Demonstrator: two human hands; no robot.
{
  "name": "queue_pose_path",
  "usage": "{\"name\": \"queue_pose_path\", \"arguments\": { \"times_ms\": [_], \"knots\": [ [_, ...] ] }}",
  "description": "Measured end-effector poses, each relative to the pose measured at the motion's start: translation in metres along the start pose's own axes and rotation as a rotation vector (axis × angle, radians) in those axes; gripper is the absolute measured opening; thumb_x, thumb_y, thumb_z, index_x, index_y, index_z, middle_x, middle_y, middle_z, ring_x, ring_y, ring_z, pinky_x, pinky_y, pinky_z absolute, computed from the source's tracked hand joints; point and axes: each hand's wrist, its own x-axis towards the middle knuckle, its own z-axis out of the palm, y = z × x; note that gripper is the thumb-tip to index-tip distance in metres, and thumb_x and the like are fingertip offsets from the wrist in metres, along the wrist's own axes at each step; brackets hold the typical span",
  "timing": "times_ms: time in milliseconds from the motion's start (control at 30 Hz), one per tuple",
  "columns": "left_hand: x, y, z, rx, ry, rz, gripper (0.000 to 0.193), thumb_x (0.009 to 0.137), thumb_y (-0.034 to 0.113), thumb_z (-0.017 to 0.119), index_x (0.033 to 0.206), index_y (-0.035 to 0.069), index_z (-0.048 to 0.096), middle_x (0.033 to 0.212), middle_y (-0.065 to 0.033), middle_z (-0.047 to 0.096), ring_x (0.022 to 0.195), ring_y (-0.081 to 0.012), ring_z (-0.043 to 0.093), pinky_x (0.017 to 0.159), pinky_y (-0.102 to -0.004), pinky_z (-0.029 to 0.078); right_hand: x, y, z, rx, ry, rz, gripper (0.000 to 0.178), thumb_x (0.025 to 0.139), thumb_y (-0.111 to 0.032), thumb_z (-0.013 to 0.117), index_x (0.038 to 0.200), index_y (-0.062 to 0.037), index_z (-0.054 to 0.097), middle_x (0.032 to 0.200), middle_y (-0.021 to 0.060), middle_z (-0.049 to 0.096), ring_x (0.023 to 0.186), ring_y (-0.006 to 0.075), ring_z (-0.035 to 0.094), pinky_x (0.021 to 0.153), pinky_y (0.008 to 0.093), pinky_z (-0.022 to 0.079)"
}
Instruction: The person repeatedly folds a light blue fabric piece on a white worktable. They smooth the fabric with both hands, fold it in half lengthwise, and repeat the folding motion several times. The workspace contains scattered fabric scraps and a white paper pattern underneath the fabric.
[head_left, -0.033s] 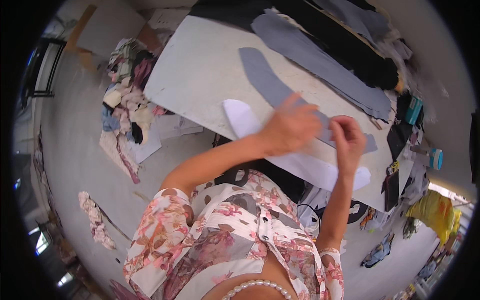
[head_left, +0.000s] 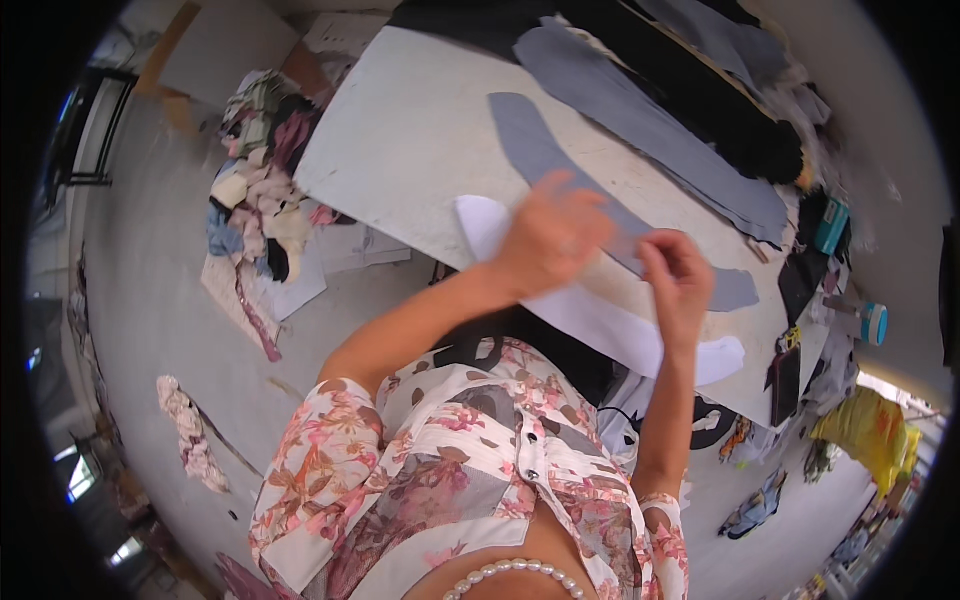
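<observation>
Over the near part of the white table (head_left: 390, 130) both my hands are raised close together. My left hand (head_left: 560, 240) is smeared by motion, above the gap between two curved cloth pieces. My right hand (head_left: 680, 275) is closed in a pinch, thumb against the bent fingers; whatever it may hold is too small to make out. Beneath and beyond the hands lies a long curved grey fabric piece (head_left: 535, 135), flat on the table. A curved white piece (head_left: 610, 335) lies along the near edge, partly covered by my hands and forearms.
Grey fabric pieces (head_left: 640, 115) and black cloth (head_left: 690, 90) are stacked at the far side. A phone (head_left: 786, 385) and a teal box (head_left: 832, 226) sit at the right. Fabric scraps (head_left: 265, 190) are heaped left of the table; a yellow bag (head_left: 860, 435) stands lower right.
My left hand has moved left, away from the right hand, so the gap between them is wider. The right hand has shifted slightly left. The cloth pieces lie as before.
</observation>
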Motion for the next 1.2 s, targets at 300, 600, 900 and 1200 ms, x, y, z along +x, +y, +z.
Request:
{"name": "queue_pose_path", "arguments": {
  "times_ms": [300, 600, 900, 1200],
  "knots": [
    [-0.084, -0.033, -0.088, -0.188, 0.592, -0.652, 0.018, 0.094, 0.015, 0.061, 0.092, -0.001, 0.069, 0.091, -0.0083, 0.071, 0.09, -0.0159, 0.066, 0.081, -0.0286, 0.049, -0.006, -0.004, 0.132, -0.541, -0.278, -0.417, 0.011, 0.078, -0.009, 0.07, 0.086, -0.004, 0.063, 0.077, 0.0119, 0.059, 0.072, 0.0317, 0.061, 0.064, 0.041, 0.049],
    [-0.095, -0.03, -0.046, 0.385, 0.163, -0.4, 0.056, 0.089, 0.03, 0.061, 0.139, 0.01, 0.047, 0.147, -0.0176, 0.038, 0.14, -0.0355, 0.028, 0.112, -0.0596, 0.011, -0.002, -0.01, 0.123, -0.529, -0.301, -0.367, 0.005, 0.083, -0.006, 0.064, 0.086, -0.0029, 0.066, 0.083, 0.0124, 0.064, 0.075, 0.032, 0.063, 0.066, 0.039, 0.049],
    [-0.081, -0.009, -0.054, 0.003, 0.401, -0.487, 0.037, 0.09, 0.024, 0.065, 0.121, 0.004, 0.06, 0.122, -0.0129, 0.059, 0.112, -0.0251, 0.054, 0.095, -0.0384, 0.041, 0.004, -0.034, 0.082, -0.435, -0.021, -0.602, 0.009, 0.082, 0.001, 0.067, 0.09, -0.0026, 0.065, 0.078, 0.0097, 0.062, 0.067, 0.0267, 0.061, 0.059, 0.0329, 0.048],
    [-0.028, 0.022, -0.052, -0.83, 0.246, -0.681, 0.023, 0.096, 0.019, 0.061, 0.105, -0.001, 0.068, 0.09, -0.0014, 0.07, 0.078, -0.0037, 0.059, 0.068, -0.0203, 0.047, 0.006, -0.038, 0.065, 0.481, -0.399, -0.021, 0.064, 0.07, -0.017, 0.084, 0.126, -0.0021, 0.056, 0.121, 0.0127, 0.06, 0.109, 0.0231, 0.06, 0.091, 0.0331, 0.048]
  ]
}}
